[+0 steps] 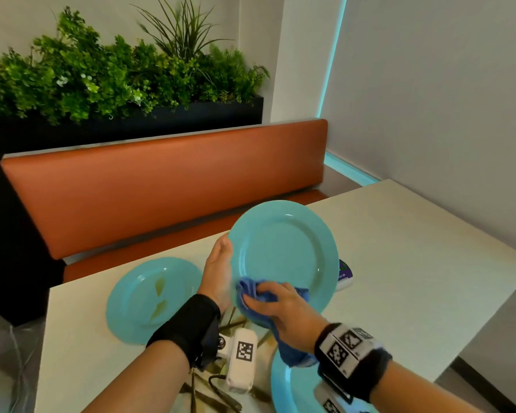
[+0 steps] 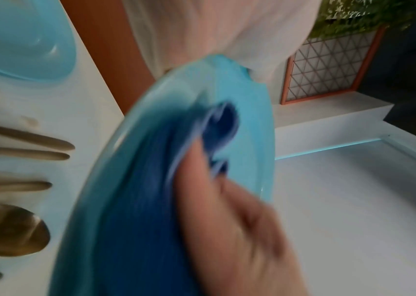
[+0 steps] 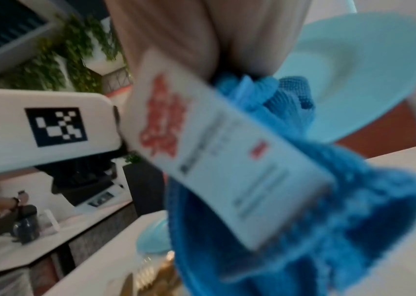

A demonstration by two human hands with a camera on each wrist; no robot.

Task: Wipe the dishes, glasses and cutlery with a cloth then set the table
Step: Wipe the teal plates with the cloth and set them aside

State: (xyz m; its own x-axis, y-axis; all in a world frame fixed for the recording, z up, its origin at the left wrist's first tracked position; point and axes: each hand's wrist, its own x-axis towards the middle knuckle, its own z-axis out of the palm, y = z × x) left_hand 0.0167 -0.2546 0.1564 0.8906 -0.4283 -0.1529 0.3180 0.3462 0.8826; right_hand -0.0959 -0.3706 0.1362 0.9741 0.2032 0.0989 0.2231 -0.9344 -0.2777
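Observation:
My left hand (image 1: 218, 269) grips the left rim of a turquoise plate (image 1: 283, 248), tilted up above the table. My right hand (image 1: 280, 308) holds a bunched blue cloth (image 1: 256, 293) against the plate's lower left face. In the left wrist view the cloth (image 2: 146, 200) covers the plate (image 2: 247, 124) under my right hand's fingers (image 2: 227, 230). The right wrist view shows the cloth (image 3: 328, 210) with its white label (image 3: 222, 156) and the plate (image 3: 369, 70) behind. Gold cutlery (image 2: 19, 148) lies on the table below.
A second turquoise plate (image 1: 152, 296) with smears lies on the white table (image 1: 399, 263) at the left; a third plate (image 1: 292, 386) sits near the front edge. An orange bench (image 1: 161, 186) and planter (image 1: 116, 76) stand behind. A small purple-and-white object (image 1: 344, 272) sits behind the held plate.

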